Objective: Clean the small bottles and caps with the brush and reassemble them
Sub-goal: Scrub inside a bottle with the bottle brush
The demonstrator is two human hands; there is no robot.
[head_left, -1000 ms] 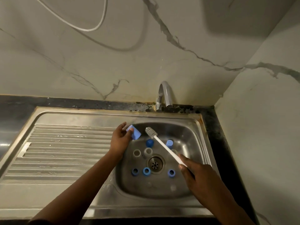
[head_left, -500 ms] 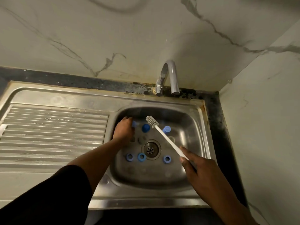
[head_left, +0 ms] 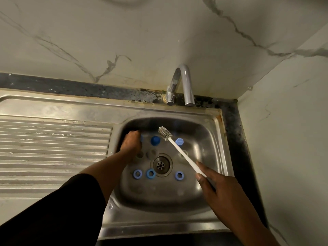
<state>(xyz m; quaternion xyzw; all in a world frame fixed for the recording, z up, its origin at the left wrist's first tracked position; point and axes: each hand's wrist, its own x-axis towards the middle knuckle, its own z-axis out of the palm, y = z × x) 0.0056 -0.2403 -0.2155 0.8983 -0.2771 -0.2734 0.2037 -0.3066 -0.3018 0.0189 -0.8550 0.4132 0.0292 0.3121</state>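
Marble walls [head_left: 124,32] are standing behind the shiny steel sink [head_left: 204,132], where small blue caps [head_left: 155,140] are lying around the drain [head_left: 161,165]. The right hand [head_left: 225,190] is gripping the long white brush [head_left: 179,150]. The left hand [head_left: 131,143] is curling over something blue [head_left: 141,137]; I cannot tell if it is holding it. Pinching each cap steady should be making brushing easier.

Head camera looks down (closely) into sink [head_left: 159,197].

Most of blue piece [head_left: 142,138] hidden under left grip [head_left: 131,143]; brush [head_left: 177,148] handle end buried in right grip [head_left: 218,189]; clear bottles [head_left: 153,153] faint.
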